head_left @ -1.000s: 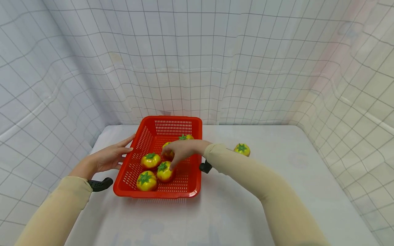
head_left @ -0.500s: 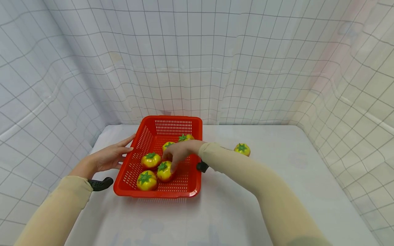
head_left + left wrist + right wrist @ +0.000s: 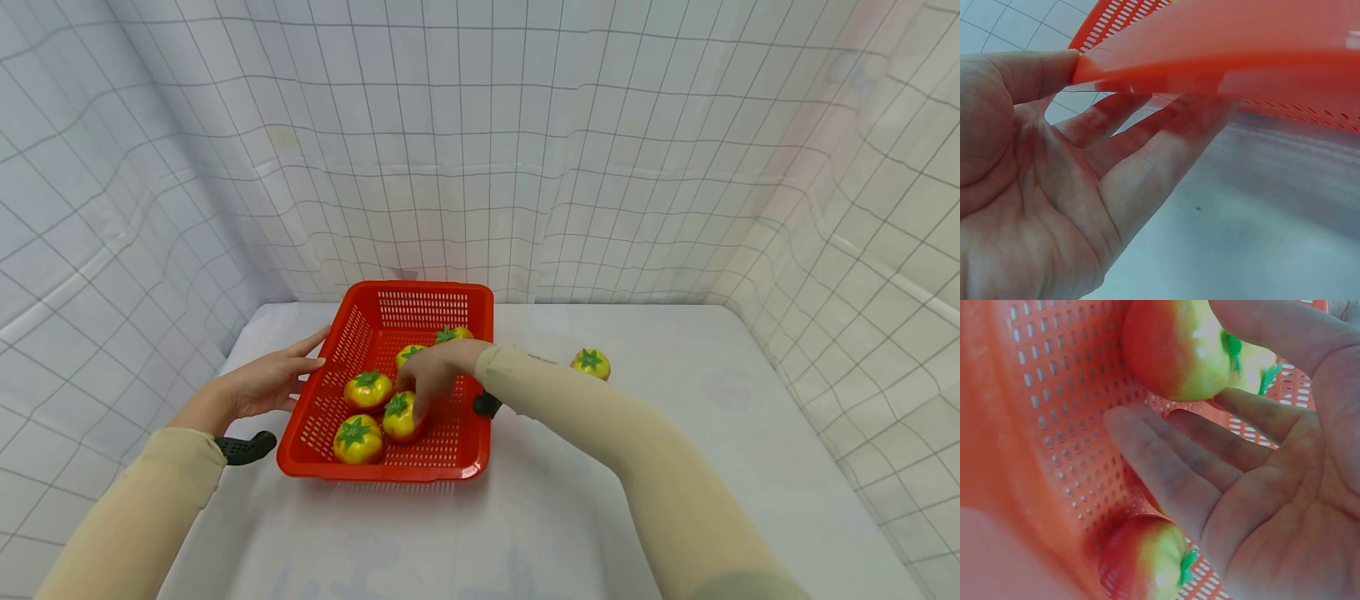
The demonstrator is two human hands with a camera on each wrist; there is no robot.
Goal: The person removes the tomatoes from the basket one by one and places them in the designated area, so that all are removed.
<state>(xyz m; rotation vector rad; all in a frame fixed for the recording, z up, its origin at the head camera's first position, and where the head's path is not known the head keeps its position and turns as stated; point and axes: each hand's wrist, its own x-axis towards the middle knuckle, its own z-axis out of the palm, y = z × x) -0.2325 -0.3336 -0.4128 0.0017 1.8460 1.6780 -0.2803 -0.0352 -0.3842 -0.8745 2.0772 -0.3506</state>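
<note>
A red slotted plastic basket holds several yellow-and-red tomatoes with green star-shaped tops. My left hand rests against the basket's left side. In the left wrist view its thumb touches the rim, and the nearly straight fingers reach under that edge. Inside the basket, my right hand is around a tomato near the middle, thumb on its right and fingers on its far side. In the right wrist view the fingers extend quite straight beside a tomato; firm contact cannot be made out.
Other tomatoes in the basket lie at the front left, the left and the back right. One more tomato stands on the white table, right of the basket. Grid-patterned curtains enclose the table.
My right hand has shifted slightly and lowered around the middle tomato, its forearm edging left. The left hand and the basket stay in place.
</note>
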